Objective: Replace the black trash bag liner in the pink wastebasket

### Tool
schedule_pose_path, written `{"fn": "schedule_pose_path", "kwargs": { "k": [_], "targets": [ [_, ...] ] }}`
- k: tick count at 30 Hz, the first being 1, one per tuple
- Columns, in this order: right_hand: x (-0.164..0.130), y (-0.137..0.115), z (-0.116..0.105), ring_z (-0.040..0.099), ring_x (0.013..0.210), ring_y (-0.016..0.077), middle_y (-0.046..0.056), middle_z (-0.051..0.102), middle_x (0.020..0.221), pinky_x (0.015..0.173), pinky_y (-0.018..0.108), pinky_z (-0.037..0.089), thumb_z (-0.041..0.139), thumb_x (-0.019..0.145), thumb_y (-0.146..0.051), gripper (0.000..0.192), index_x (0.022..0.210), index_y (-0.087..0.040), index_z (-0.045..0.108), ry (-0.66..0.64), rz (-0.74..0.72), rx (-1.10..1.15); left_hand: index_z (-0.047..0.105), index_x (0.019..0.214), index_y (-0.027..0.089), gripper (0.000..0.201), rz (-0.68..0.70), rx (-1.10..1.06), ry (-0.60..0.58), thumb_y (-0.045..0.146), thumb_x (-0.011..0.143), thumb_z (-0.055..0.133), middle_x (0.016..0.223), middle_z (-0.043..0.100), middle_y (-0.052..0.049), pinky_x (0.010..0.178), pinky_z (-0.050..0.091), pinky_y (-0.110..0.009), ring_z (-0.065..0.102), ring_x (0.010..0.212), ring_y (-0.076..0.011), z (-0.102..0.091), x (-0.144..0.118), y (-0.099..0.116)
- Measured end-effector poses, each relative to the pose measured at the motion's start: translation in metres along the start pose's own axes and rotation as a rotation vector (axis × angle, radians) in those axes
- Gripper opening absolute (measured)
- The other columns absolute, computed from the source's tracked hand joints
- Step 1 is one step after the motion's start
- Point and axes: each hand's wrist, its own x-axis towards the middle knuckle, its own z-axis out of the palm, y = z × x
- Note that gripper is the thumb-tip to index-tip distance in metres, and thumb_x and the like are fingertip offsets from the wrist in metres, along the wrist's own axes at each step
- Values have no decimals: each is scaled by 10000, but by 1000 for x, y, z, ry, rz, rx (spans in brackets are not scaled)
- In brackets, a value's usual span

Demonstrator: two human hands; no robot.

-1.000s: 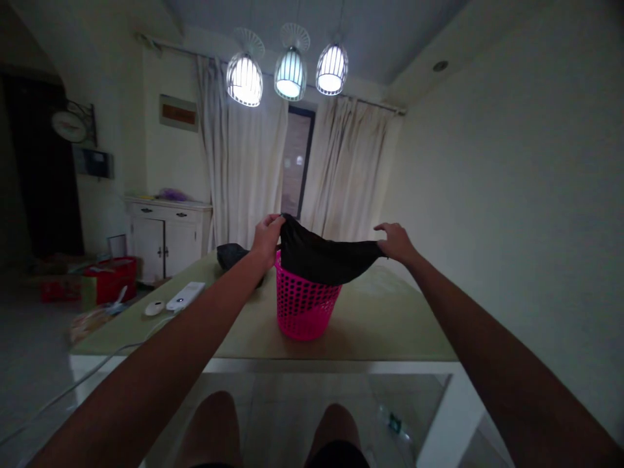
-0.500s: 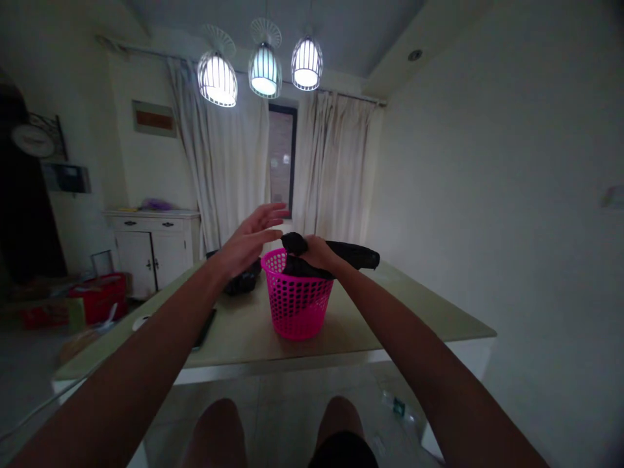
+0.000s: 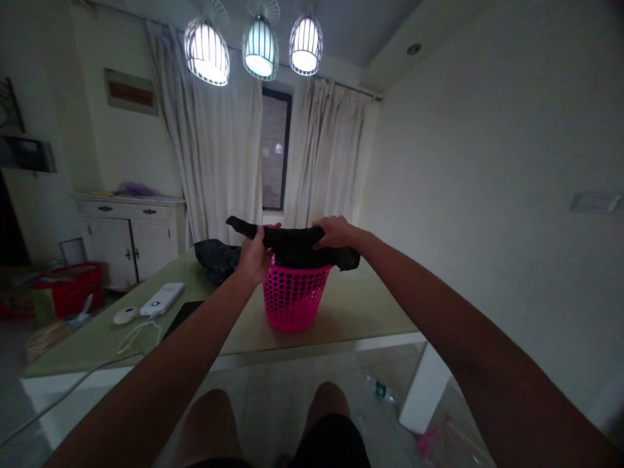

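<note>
A black cloth [image 3: 292,245] lies stretched across the top of a pink perforated basket [image 3: 291,298] on the pale green table [image 3: 355,305]. My left hand [image 3: 254,255] grips the cloth at the basket's left rim. My right hand [image 3: 334,232] presses on the cloth at the right side of the rim. The cloth's ends hang out past both hands.
Another dark garment [image 3: 218,258] lies behind the basket on the left. A white power bank [image 3: 162,298], a round white device [image 3: 125,316], a cable and a dark flat slab [image 3: 181,314] sit on the table's left. A white cabinet [image 3: 130,236] and a red box [image 3: 68,286] stand far left.
My left hand, open in the air half a second ago, has come down and taken hold of the cloth. The cloth is spread wider over the basket again. My view shifted rightward.
</note>
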Motion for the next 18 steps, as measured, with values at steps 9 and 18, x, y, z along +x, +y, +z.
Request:
{"fn": "schedule_pose_path", "kwargs": {
  "k": [9, 18],
  "targets": [
    [-34, 78, 12, 702, 1011, 277, 161, 774, 1139, 843, 362, 522, 751, 818, -236, 322, 1125, -142, 754, -20, 204, 141, 543, 922, 245, 215, 87, -1, 187, 307, 1127, 532, 641, 497, 74, 796, 591, -289, 721, 686, -165, 1, 12, 5],
    [-44, 112, 14, 718, 1188, 195, 43, 752, 1236, 1070, 336, 595, 965, 634, -417, 710, 1269, -294, 671, 654, 73, 1612, 578, 924, 246, 148, 163, 199, 246, 338, 1029, 628, 680, 512, 57, 639, 547, -273, 612, 600, -160, -21, 29, 1]
  ]
}}
